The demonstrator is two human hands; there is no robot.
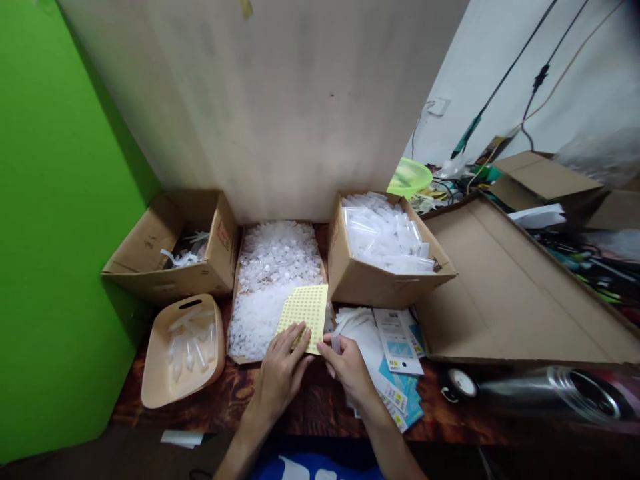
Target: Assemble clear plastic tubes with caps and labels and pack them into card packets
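My left hand lies with its fingers stretched over the lower part of a yellow sheet of small round stickers, its thumb apart near the lower edge. The sheet leans over the front of a shallow cardboard tray full of small whitish translucent plastic pieces. Close to the sheet's lower right corner, my right hand is closed around a small translucent plastic tube. Its far end pokes up between the fingers; the rest is hidden.
A beige basket at left holds several tubes. Behind it stands a cardboard box with scraps. Right of the tray, another box is heaped with clear tubes. Printed packets, a steel flask and a big cardboard flap lie rightward.
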